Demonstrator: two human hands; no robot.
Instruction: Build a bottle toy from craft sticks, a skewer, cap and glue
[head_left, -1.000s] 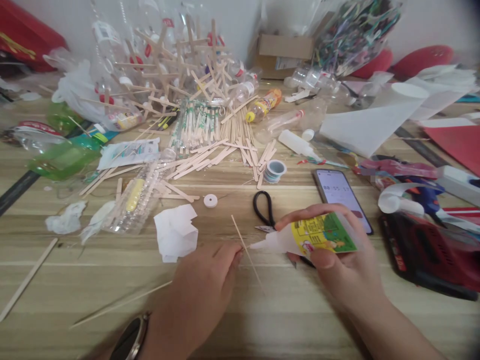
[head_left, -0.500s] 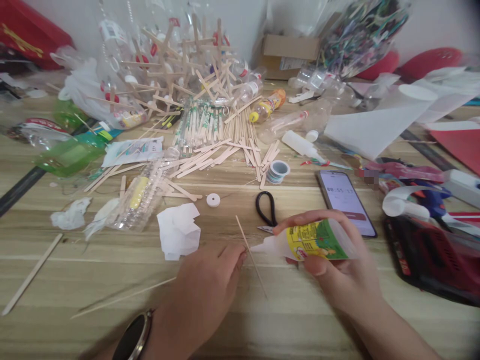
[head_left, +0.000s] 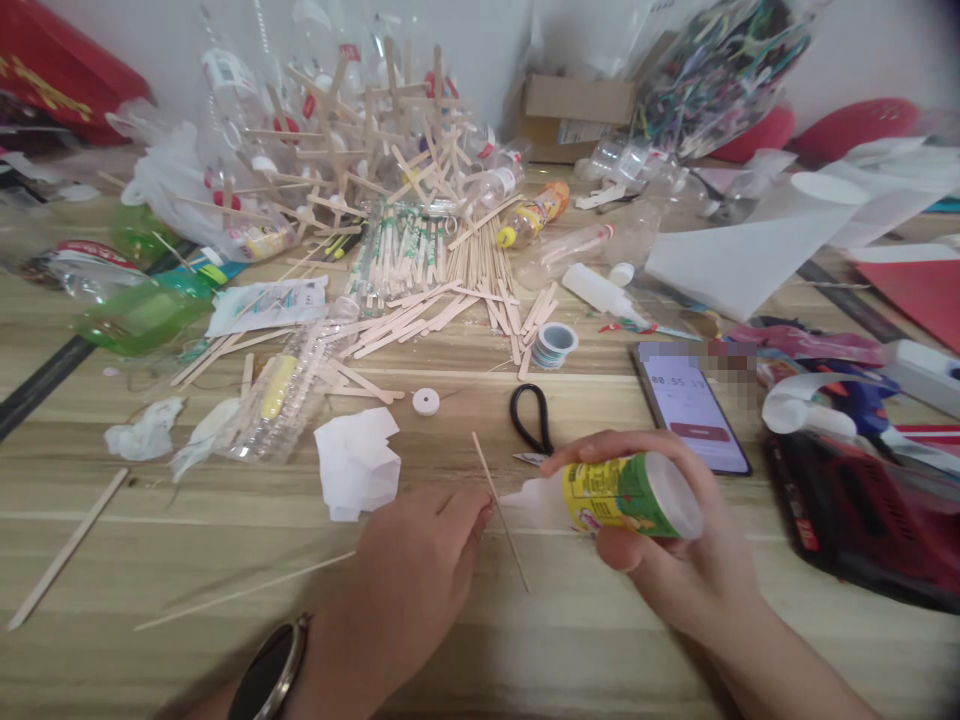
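Bare tabletop (head_left: 585, 645) opens between the forearms (head_left: 784, 650); scissors (head_left: 543, 437) lie just beyond. The right hand (head_left: 694, 570) wraps the glue bottle (head_left: 611, 495), nozzle (head_left: 517, 498) at the thin stick (head_left: 512, 538) the left hand (head_left: 420, 560) pinches; more bottle base shows than before.

The glue bottle (head_left: 600, 494) looks to me like smooth, translucent plastic under a glossy label (head_left: 621, 497); the thin stick (head_left: 502, 512) is bare, matt wood. I see smooth wood grain on the tabletop (head_left: 600, 640), creased matt paper (head_left: 358, 465) and a shiny, ribbed plastic bottle (head_left: 300, 372).
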